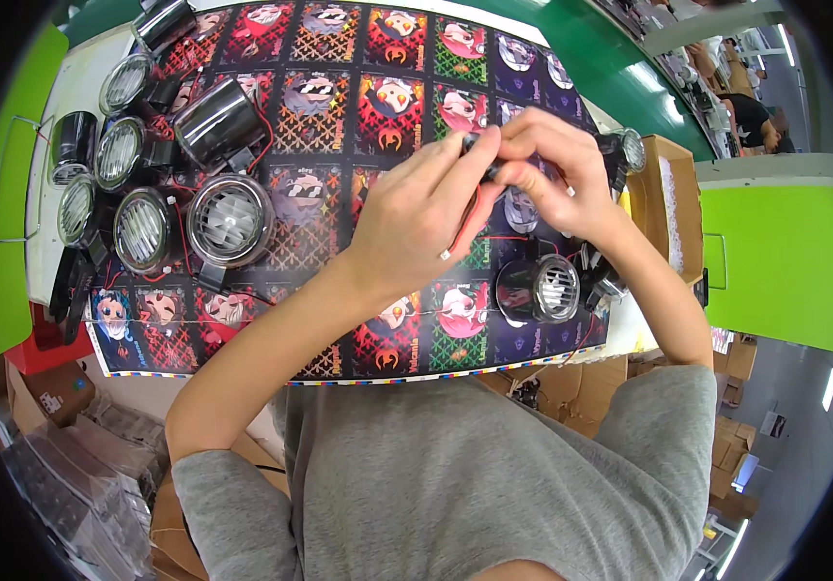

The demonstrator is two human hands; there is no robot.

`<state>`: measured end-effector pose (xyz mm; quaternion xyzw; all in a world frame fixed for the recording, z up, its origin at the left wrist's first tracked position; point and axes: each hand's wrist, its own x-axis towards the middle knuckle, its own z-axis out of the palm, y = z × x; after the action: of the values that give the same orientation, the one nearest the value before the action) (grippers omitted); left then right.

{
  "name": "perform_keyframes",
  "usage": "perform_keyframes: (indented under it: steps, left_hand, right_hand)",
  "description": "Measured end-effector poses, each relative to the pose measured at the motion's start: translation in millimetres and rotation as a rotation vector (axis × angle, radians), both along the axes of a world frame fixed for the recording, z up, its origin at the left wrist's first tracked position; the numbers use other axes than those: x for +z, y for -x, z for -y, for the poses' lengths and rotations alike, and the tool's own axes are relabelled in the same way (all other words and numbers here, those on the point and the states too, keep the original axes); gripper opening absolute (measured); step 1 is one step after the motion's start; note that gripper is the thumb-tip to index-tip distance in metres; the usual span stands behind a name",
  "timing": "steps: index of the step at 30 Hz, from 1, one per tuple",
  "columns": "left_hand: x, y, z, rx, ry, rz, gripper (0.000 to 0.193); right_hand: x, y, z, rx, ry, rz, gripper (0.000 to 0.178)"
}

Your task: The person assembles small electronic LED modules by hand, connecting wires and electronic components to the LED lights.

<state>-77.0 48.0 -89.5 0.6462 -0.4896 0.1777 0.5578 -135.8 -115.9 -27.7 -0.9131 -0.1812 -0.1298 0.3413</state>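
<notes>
Though partly covered, a small black part (492,172) shows between the two hands, held up over the middle-right of the desk (82,79). Its visible pieces line up on a slant, from upper left to lower right, so the long axis seems to run that way; which end is its front I cannot tell. It lies at the fingertips of the left hand (416,208), to that hand's upper right, and just left of the right hand (562,179). Both hands are closed narrowly, pinching the part from either side. A red wire (467,221) hangs below the left hand's fingers, ending near a small white plug (446,255). Beneath lies a sheet (310,194) printed with cartoon figures. Black round lamps (230,221) with clear ribbed lenses crowd its left side; another lamp (554,289) sits near the right forearm, and beyond that arm stands an open cardboard box (691,198).
</notes>
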Motion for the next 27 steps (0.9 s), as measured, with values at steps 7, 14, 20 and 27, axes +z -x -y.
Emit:
perform_keyframes:
  steps: [7,14,20,27]
  left_hand:
    - [1.2,-2.2,-2.7,-0.086,0.000,-0.104,0.041]
    - [-2.8,-9.0,-3.1,-0.232,0.039,-0.283,0.036]
    - [1.5,-8.2,-3.2,-0.249,0.048,-0.271,0.037]
    - [-1.1,-8.4,-2.7,-0.273,0.054,-0.205,0.040]
  right_hand:
    - [3.3,-3.0,15.7,0.143,0.067,-0.065,0.013]
    - [1.1,3.5,13.3,0.089,0.078,-0.029,0.015]
    - [0.8,6.4,7.9,0.028,-0.010,-0.055,0.013]
    - [-2.1,15.4,13.3,0.032,-0.084,-0.128,0.012]
